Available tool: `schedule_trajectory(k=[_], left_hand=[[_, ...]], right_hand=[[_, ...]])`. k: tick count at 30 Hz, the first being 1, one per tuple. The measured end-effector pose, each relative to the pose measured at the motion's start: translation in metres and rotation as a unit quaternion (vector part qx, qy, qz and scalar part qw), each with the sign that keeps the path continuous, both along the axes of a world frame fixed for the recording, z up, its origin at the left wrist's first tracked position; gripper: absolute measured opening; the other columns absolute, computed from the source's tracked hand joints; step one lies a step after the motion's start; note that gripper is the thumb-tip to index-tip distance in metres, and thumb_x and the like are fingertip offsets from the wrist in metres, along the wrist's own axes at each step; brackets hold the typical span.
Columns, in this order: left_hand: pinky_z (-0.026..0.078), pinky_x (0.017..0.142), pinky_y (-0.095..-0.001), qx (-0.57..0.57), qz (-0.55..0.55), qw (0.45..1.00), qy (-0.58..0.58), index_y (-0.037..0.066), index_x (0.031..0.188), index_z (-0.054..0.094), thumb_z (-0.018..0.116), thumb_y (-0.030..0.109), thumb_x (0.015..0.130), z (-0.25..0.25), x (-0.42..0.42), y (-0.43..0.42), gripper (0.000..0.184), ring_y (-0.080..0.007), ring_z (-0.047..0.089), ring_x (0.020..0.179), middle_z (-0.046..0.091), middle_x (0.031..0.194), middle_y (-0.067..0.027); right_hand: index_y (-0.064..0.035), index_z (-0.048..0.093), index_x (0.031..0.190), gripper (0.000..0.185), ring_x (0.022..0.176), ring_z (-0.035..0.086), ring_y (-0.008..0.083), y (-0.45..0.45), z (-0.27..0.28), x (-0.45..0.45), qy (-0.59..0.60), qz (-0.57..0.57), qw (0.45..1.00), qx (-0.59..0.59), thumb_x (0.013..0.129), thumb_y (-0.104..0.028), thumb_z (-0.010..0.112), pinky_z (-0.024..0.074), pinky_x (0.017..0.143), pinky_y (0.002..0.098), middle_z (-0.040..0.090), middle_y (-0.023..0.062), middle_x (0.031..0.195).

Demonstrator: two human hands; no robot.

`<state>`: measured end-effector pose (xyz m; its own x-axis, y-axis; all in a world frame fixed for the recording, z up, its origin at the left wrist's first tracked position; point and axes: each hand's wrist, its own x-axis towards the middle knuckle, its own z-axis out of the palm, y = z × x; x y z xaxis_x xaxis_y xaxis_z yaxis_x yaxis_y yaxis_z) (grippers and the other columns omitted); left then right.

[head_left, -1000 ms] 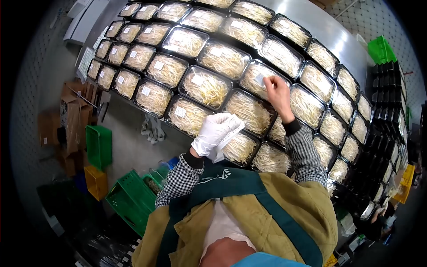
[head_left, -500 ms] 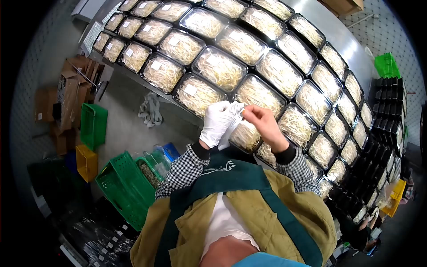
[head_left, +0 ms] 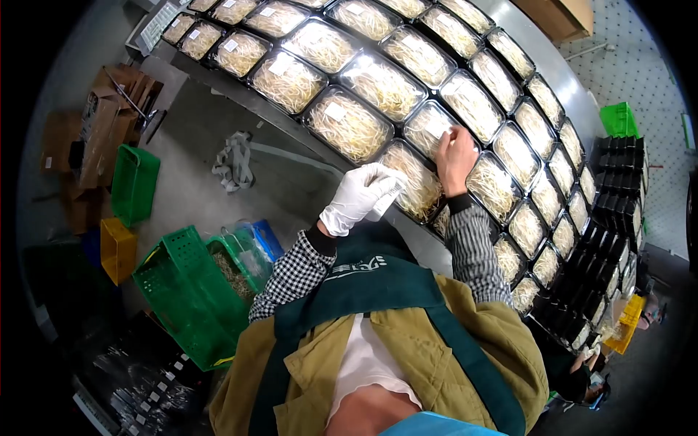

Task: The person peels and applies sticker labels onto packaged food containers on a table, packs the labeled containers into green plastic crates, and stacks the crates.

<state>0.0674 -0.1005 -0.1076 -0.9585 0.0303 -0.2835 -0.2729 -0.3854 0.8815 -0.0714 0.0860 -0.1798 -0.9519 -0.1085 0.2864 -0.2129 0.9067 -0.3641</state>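
My left hand (head_left: 356, 196), in a white glove, pinches a strip of white labels (head_left: 383, 206) above the table's near edge. My bare right hand (head_left: 456, 156) reaches over a black tray of bean sprouts under clear film (head_left: 425, 125). Its fingertips are closed at a white label (head_left: 439, 128) against the film; the exact grip is partly hidden. Just below and between my hands lies a bean sprout tray with no label visible (head_left: 409, 182). Left of it sits a tray bearing a white label (head_left: 347, 123).
Rows of packed sprout trays cover the metal table (head_left: 254, 123). Stacked black trays (head_left: 614, 196) stand at the right, near another person's hand (head_left: 587, 354). Green crates (head_left: 190, 291), a yellow crate (head_left: 118, 251) and cardboard boxes (head_left: 98, 142) are on the left.
My right hand has left the label strip and moved up and right to a tray, with a label at its fingertips. My left hand still holds the strip. The view has shifted slightly.
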Motion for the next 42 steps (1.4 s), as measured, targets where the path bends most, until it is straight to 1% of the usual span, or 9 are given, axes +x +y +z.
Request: schedule_trajectory(k=[2, 6, 15, 20, 24, 28, 36, 40, 42], left_hand=[[0.043, 0.056, -0.021, -0.051, 0.039, 0.998, -0.017, 0.001, 0.083, 0.064, 0.064, 0.014, 0.087, -0.008, 0.006, 0.003, 0.013, -0.0031, 0.05, 0.064, 0.06, 0.072, 0.0007], [0.041, 0.059, -0.0186, -0.144, 0.003, 0.99, 0.0, 0.002, 0.084, 0.065, 0.066, 0.017, 0.086, -0.037, 0.023, 0.003, 0.015, -0.0025, 0.049, 0.067, 0.06, 0.073, 0.0022], [0.047, 0.069, -0.0188, 0.077, -0.04, 0.995, -0.048, -0.001, 0.098, 0.065, 0.061, 0.011, 0.087, -0.003, 0.063, 0.0, 0.017, -0.0061, 0.059, 0.079, 0.066, 0.086, -0.0035], [0.047, 0.064, -0.0191, -0.026, -0.008, 1.0, -0.002, -0.001, 0.091, 0.064, 0.06, 0.011, 0.088, -0.017, 0.074, 0.007, 0.012, -0.0057, 0.058, 0.073, 0.065, 0.081, -0.0024], [0.04, 0.052, -0.0254, -0.169, 0.021, 0.985, -0.038, 0.002, 0.07, 0.058, 0.066, 0.016, 0.085, -0.035, 0.077, 0.025, 0.022, -0.0052, 0.045, 0.057, 0.054, 0.061, -0.0018], [0.047, 0.064, -0.022, -0.142, -0.163, 0.976, -0.022, 0.001, 0.08, 0.065, 0.065, 0.012, 0.083, -0.016, 0.074, 0.045, 0.011, -0.0056, 0.057, 0.069, 0.062, 0.071, -0.0001], [0.046, 0.073, -0.0215, 0.004, -0.259, 0.966, 0.001, 0.002, 0.097, 0.066, 0.062, 0.014, 0.086, 0.0, 0.068, 0.09, 0.017, -0.0071, 0.058, 0.082, 0.066, 0.089, -0.0032], [0.044, 0.069, -0.021, -0.116, -0.191, 0.973, 0.066, 0.002, 0.094, 0.067, 0.061, 0.015, 0.086, -0.013, 0.055, 0.113, 0.017, -0.008, 0.057, 0.077, 0.065, 0.085, -0.0028], [0.044, 0.065, -0.0214, -0.333, -0.139, 0.919, 0.159, 0.002, 0.09, 0.067, 0.062, 0.016, 0.085, -0.02, 0.051, 0.127, 0.016, -0.0083, 0.056, 0.07, 0.064, 0.078, -0.0023]], right_hand=[[-0.0011, 0.061, 0.096, 0.027, 0.079, 0.055, 0.0117, -0.013, 0.045, 0.045, -0.27, 0.048, 0.908, -0.316, 0.088, -0.027, 0.058, 0.0413, 0.073, 0.029, 0.062, 0.0027, 0.086], [0.0005, 0.064, 0.09, 0.022, 0.069, 0.05, 0.0049, -0.015, 0.07, 0.119, -0.446, 0.118, 0.765, -0.45, 0.087, -0.022, 0.063, 0.0398, 0.064, 0.0194, 0.06, -0.0037, 0.079], [-0.0095, 0.059, 0.087, 0.018, 0.088, 0.055, 0.0268, -0.045, -0.006, 0.096, 0.016, 0.04, 0.996, 0.078, 0.08, -0.025, 0.061, 0.0368, 0.074, 0.0404, 0.059, 0.0078, 0.087], [-0.0049, 0.057, 0.101, 0.019, 0.083, 0.056, 0.0231, -0.019, -0.002, 0.108, -0.011, 0.009, 0.999, -0.052, 0.085, -0.016, 0.055, 0.0394, 0.073, 0.0358, 0.06, 0.0105, 0.089], [-0.0024, 0.062, 0.096, 0.024, 0.073, 0.05, 0.0057, 0.006, 0.052, 0.182, -0.41, 0.081, 0.756, -0.504, 0.09, -0.025, 0.059, 0.0391, 0.061, 0.0219, 0.06, -0.0031, 0.085], [-0.0032, 0.061, 0.087, 0.013, 0.075, 0.049, 0.0035, 0.059, 0.056, 0.195, -0.284, 0.01, 0.815, -0.505, 0.089, -0.016, 0.06, 0.04, 0.069, 0.0185, 0.057, -0.0049, 0.081], [-0.0115, 0.057, 0.081, 0.025, 0.081, 0.054, 0.0243, 0.123, -0.009, 0.136, 0.032, -0.05, 0.995, 0.078, 0.077, -0.033, 0.068, 0.0376, 0.072, 0.0378, 0.054, 0.0048, 0.083], [-0.0062, 0.059, 0.092, 0.02, 0.078, 0.054, 0.0239, 0.131, 0.002, 0.148, 0.007, -0.092, 0.987, -0.13, 0.083, -0.023, 0.063, 0.0396, 0.071, 0.0366, 0.057, 0.0073, 0.082], [0.0001, 0.059, 0.097, 0.021, 0.073, 0.048, 0.0056, 0.127, 0.03, 0.169, -0.203, -0.024, 0.853, -0.481, 0.091, -0.02, 0.058, 0.0399, 0.067, 0.0216, 0.056, -0.0014, 0.081]])
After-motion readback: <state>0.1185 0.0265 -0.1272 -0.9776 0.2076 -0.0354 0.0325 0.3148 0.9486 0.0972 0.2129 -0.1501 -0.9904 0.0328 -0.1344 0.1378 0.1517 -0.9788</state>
